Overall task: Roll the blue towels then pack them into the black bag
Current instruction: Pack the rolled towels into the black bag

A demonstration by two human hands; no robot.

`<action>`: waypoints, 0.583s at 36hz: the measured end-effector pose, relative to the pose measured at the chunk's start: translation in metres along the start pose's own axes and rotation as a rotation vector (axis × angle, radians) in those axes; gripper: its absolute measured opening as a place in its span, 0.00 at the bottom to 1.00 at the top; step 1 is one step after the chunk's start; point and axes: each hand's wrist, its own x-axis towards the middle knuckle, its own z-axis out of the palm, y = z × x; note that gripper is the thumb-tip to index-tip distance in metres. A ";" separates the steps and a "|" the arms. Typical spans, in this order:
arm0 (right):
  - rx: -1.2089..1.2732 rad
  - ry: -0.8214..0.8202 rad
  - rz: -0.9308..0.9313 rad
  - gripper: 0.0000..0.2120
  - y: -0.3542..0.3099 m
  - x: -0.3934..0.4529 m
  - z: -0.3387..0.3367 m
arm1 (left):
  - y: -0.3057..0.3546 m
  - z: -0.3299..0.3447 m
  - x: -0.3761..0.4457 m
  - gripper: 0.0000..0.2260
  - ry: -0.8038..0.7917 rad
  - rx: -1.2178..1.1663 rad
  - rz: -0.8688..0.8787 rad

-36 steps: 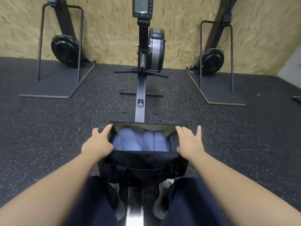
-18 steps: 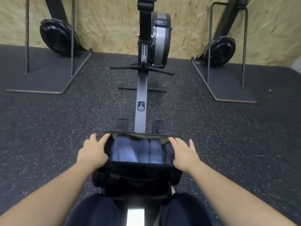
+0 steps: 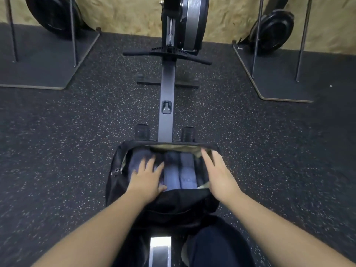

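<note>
The black bag (image 3: 117, 182) sits open on the rowing machine's rail in front of my knees. Several rolled blue towels (image 3: 185, 174) lie side by side inside it. My left hand (image 3: 148, 178) is inside the opening, fingers spread flat on the left towels. My right hand (image 3: 217, 174) rests with straight fingers on the bag's right rim, over the tan lining. The towels under my left hand are partly hidden.
The rowing machine's rail (image 3: 166, 93) runs forward from the bag to its flywheel (image 3: 190, 22) at the wall. Two other machines on flat base plates stand at the left (image 3: 38, 60) and right (image 3: 279, 74). Speckled black rubber floor (image 3: 67, 141) lies all around.
My left hand left the bag's left rim and moved inside onto the towels. My right hand stayed at the right rim. The camera tipped downward and closer.
</note>
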 end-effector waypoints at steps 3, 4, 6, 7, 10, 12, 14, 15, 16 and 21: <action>0.015 -0.004 0.010 0.48 -0.003 0.000 -0.003 | -0.003 0.012 0.002 0.31 -0.007 -0.006 0.022; 0.020 0.001 0.015 0.47 -0.005 0.000 -0.004 | -0.007 0.015 0.000 0.31 -0.023 -0.011 0.032; 0.034 0.025 0.026 0.47 -0.008 0.001 -0.004 | -0.015 0.021 -0.006 0.34 -0.055 0.012 0.066; 0.041 0.033 0.024 0.47 -0.010 0.003 -0.004 | -0.020 0.023 -0.009 0.35 -0.065 0.040 0.090; 0.029 0.034 -0.010 0.51 -0.016 0.007 -0.002 | -0.031 0.022 -0.014 0.35 -0.137 0.138 0.118; 0.027 0.037 -0.024 0.52 -0.019 0.008 0.000 | -0.031 0.020 -0.014 0.33 -0.185 0.187 0.116; 0.024 0.043 -0.029 0.52 -0.019 0.008 0.002 | -0.024 0.020 -0.011 0.31 -0.131 0.201 0.113; 0.023 0.047 -0.030 0.51 -0.018 0.007 0.002 | -0.016 0.019 -0.007 0.31 -0.089 0.187 0.129; 0.021 0.049 -0.032 0.50 -0.017 0.006 0.002 | -0.007 0.018 -0.003 0.33 -0.063 0.159 0.164; -0.016 0.040 -0.077 0.44 -0.013 -0.001 0.002 | 0.038 0.025 0.019 0.33 -0.102 0.066 0.298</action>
